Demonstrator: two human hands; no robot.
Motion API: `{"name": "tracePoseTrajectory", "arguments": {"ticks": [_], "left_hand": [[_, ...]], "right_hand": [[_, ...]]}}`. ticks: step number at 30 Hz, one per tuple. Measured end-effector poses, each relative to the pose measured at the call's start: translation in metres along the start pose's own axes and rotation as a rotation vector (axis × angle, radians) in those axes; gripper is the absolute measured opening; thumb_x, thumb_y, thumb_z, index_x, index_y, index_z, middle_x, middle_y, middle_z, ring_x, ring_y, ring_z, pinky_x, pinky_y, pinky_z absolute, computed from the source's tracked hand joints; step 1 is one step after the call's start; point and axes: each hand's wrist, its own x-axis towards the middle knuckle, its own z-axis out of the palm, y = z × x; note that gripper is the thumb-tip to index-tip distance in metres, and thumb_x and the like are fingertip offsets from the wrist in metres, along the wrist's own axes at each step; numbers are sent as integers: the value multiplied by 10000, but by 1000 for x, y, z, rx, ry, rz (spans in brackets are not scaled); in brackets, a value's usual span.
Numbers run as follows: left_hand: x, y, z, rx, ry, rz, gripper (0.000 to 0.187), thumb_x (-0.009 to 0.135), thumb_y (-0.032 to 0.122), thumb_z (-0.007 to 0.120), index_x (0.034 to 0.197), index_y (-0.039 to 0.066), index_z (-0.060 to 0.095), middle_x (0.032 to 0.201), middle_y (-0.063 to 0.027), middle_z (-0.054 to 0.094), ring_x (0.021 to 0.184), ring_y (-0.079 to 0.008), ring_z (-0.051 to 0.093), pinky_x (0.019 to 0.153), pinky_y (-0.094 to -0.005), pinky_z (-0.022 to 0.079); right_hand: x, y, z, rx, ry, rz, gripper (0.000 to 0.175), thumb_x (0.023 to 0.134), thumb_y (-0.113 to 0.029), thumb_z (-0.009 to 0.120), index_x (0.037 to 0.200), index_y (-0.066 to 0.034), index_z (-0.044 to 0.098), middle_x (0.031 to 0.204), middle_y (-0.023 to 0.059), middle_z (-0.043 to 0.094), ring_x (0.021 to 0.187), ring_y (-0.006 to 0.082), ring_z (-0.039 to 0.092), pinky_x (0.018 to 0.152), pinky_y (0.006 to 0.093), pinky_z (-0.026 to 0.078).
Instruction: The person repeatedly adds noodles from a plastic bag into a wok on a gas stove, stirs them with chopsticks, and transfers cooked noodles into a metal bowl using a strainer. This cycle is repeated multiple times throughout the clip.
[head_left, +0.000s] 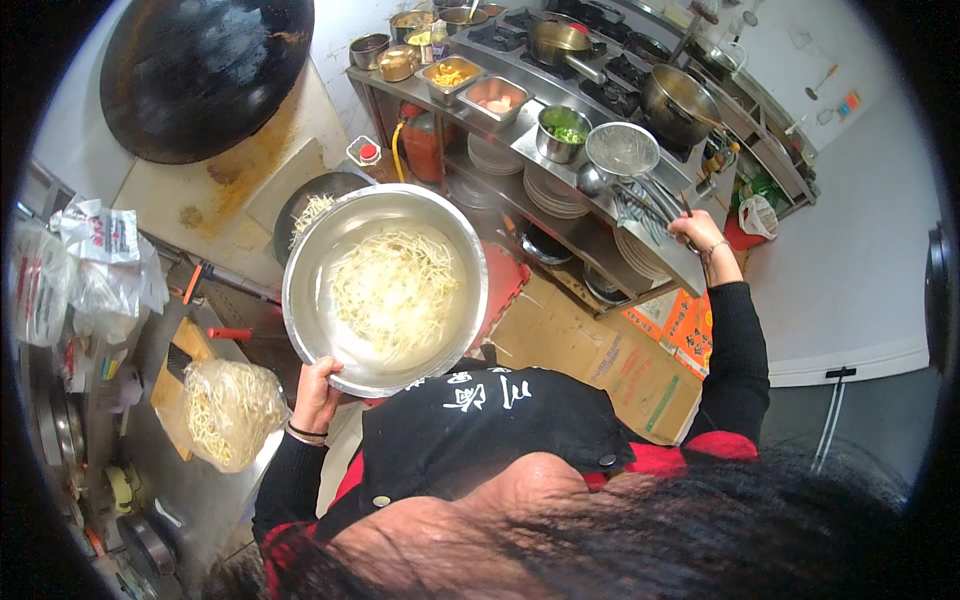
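My left hand (318, 397) grips the near rim of a large stainless steel bowl (474, 281), thumb over the edge. Bean sprouts (394, 292) lie in cloudy liquid inside the bowl, which is held in front of my apron. At the counter's right end, my right hand (703, 234) is closed around the handle end of a round wire-mesh strainer (622, 150). A steel ladle (594, 180) and a striped cloth (637, 214) are beside the strainer handle; their overlap hides part of the grip. More sprouts show in a dark pan (330, 184) behind the bowl.
A gas stove (607, 94) with pots stands beyond the steel counter (525, 135), which bears food containers and a pot of chopped greens (562, 133). Plates fill the shelves below. At left are a large wok (206, 75), a bag of sprouts (232, 412) and a wooden board (166, 390).
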Motion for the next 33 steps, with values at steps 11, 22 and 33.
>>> {"name": "tracePoseTrajectory", "arguments": {"ticks": [11, 22, 33], "left_hand": [[113, 38, 73, 64, -38, -4, 150, 767, 5, 556, 871, -53, 646, 836, -65, 648, 741, -161, 614, 693, -301, 498], [180, 4, 95, 156, -70, -25, 178, 797, 30, 543, 952, -29, 608, 912, -65, 622, 803, -189, 603, 729, -340, 493], [175, 1, 197, 342, -68, -88, 140, 780, 44, 540, 889, -27, 591, 764, -58, 588, 623, -209, 610, 509, -356, 514]], "right_hand": [[23, -7, -9, 198, -48, -4, 140, 779, -120, 717, 799, -23, 619, 666, 2, 589, 595, 88, 542, 563, 251, 395], [-20, 119, -25, 348, 129, 117, 545, 771, -107, 745, 1263, 60, 580, 795, -19, 583, 696, 66, 550, 633, 240, 448], [-53, 156, -39, 311, 75, 77, 597, 768, -115, 730, 1325, 29, 573, 1040, -8, 625, 877, 64, 560, 799, 232, 475]]}}
